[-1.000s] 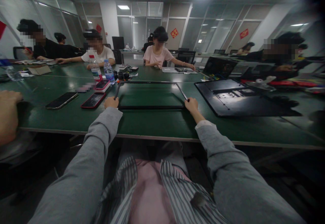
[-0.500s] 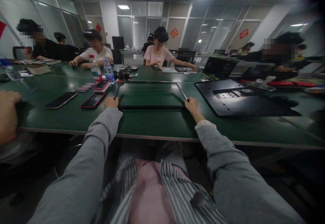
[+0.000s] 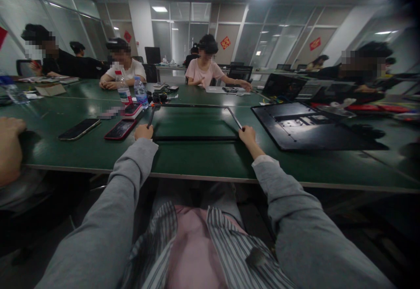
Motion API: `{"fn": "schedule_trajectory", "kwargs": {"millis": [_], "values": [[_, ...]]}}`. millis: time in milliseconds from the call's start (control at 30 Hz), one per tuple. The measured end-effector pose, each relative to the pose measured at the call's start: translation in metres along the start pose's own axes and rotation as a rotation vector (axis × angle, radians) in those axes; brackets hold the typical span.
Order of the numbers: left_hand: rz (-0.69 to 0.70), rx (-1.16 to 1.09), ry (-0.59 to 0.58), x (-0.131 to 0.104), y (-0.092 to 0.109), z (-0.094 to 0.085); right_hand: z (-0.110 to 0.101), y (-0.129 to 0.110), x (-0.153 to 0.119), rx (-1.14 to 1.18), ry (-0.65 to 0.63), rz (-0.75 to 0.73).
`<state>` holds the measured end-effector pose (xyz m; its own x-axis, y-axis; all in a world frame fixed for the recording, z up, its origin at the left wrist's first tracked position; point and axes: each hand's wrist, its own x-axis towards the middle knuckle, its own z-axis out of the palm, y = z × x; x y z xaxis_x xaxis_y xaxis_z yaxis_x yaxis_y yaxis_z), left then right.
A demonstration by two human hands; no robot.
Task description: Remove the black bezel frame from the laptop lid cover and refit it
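Observation:
A thin black rectangular frame, like a monitor bezel, is in front of me over the green table; the tabletop shows through its middle. My left hand is closed around its left side near the front corner. On the opposite side, my right hand grips the right edge with its fingers wrapped round. Whether the bezel rests on the table or is held just above it, I cannot tell. To the right lies a large black panel, like a monitor back cover, with metal parts showing on it.
Left of the bezel lie a red-edged phone and a dark phone. Two bottles, one red-capped and one blue-capped, stand behind them. Another person's hand rests at the left table edge. Several people sit around the table.
My hands and the bezel have stayed in place. Across the table, the person in white has brought their hands closer together, and the person in pink has shifted their arms slightly.

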<state>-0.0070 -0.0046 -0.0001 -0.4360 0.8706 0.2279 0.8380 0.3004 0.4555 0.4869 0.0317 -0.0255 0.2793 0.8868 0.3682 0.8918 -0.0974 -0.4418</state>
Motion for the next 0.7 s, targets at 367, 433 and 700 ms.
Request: {"fn": "schedule_trajectory", "kwargs": {"millis": [367, 433, 700], "values": [[0.124, -0.314, 0.303, -0.012, 0.018, -0.011, -0.018, -0.022, -0.010, 0.227, 0.232, 0.004], [0.117, -0.322, 0.305, -0.012, 0.017, -0.010, -0.015, -0.020, -0.009, 0.276, 0.228, -0.010], [0.075, -0.268, 0.313, -0.010, 0.014, -0.009, -0.018, -0.023, -0.013, 0.307, 0.119, -0.011]]}}
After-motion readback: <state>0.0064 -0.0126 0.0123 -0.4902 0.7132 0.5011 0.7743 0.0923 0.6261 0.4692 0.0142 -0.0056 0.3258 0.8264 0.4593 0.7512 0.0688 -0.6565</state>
